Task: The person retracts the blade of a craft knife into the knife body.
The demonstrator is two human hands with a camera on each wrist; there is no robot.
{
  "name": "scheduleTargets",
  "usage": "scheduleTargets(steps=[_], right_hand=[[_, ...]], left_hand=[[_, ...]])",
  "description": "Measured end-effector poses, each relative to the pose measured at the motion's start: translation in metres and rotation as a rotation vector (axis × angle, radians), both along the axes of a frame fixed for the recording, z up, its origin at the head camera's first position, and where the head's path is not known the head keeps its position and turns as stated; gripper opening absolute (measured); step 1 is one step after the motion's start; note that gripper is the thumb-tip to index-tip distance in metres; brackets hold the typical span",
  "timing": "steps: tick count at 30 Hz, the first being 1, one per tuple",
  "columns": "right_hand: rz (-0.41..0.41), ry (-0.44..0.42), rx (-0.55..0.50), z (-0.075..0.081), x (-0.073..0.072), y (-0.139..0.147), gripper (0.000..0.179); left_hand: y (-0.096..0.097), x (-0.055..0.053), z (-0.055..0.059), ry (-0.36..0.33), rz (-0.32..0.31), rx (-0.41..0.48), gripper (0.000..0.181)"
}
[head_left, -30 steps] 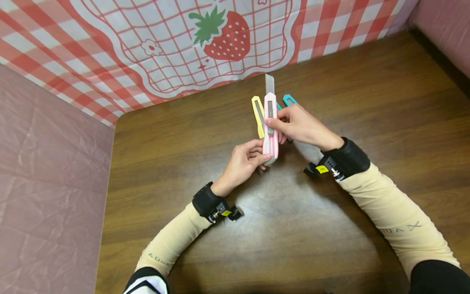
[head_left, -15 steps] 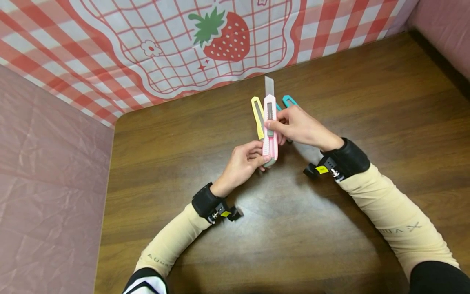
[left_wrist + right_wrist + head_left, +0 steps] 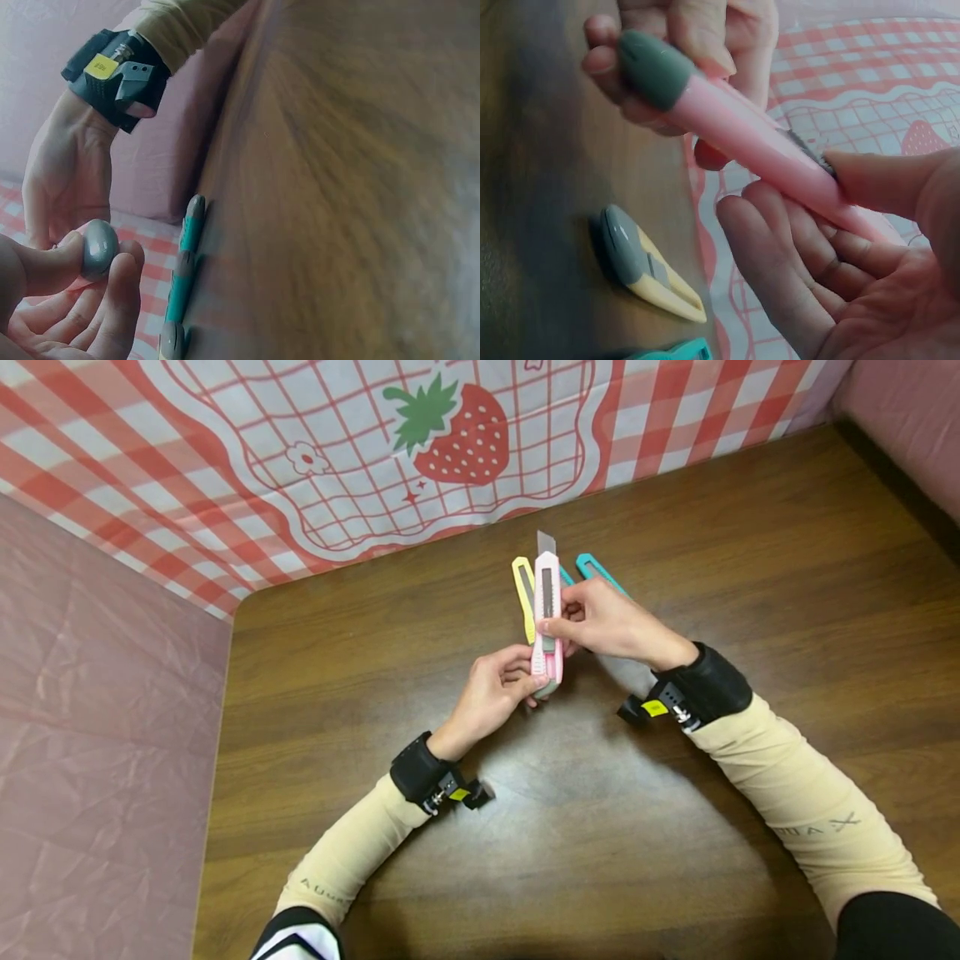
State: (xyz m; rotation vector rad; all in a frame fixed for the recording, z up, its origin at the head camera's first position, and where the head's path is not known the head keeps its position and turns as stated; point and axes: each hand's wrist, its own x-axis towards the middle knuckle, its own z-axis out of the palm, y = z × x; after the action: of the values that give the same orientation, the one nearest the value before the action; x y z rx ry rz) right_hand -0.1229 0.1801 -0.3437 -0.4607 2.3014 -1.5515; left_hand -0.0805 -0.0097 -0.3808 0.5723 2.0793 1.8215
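Observation:
A pink box cutter (image 3: pixel 548 585) with a grey end cap is held above the table, its blade (image 3: pixel 546 542) partly out and pointing away from me. My left hand (image 3: pixel 491 691) pinches its rear end between thumb and fingers; the grey cap (image 3: pixel 100 250) shows there in the left wrist view. With its thumb on the grey slider, my right hand (image 3: pixel 611 622) grips the cutter's middle from the right. Behind it on the table lie a yellow box cutter (image 3: pixel 656 274) and two teal ones, the right one (image 3: pixel 597 570) partly covered by my right hand.
The brown wooden table (image 3: pixel 337 635) stretches around both arms. At its back edge hangs a red-and-white checked cloth (image 3: pixel 360 468) with a strawberry print. Pink cloth (image 3: pixel 97 735) covers the left side, and more pink stands at the right.
The blade has slid back into the pink cutter, so less of it sticks out. My right thumb has moved down along the body with the slider; my left hand keeps its hold.

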Motion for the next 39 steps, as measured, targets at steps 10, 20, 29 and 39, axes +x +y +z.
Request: scheduleTargets(steps=[10, 20, 29, 39], right_hand=[[-0.018, 0.011, 0.026, -0.002, -0.002, -0.002, 0.018], [-0.015, 0.023, 0.043, 0.001, -0.003, -0.001, 0.018], [0.011, 0.037, 0.062, 0.002, -0.003, 0.001, 0.028], [0.037, 0.047, 0.075, 0.001, -0.004, 0.003, 0.033]], left_hand=[[0.000, 0.005, 0.022, 0.008, -0.007, -0.029, 0.024], [-0.002, -0.001, 0.007, 0.023, -0.001, -0.011, 0.025], [-0.002, -0.006, -0.011, 0.042, 0.027, -0.003, 0.024], [-0.003, -0.005, -0.010, 0.039, 0.021, 0.030, 0.024]])
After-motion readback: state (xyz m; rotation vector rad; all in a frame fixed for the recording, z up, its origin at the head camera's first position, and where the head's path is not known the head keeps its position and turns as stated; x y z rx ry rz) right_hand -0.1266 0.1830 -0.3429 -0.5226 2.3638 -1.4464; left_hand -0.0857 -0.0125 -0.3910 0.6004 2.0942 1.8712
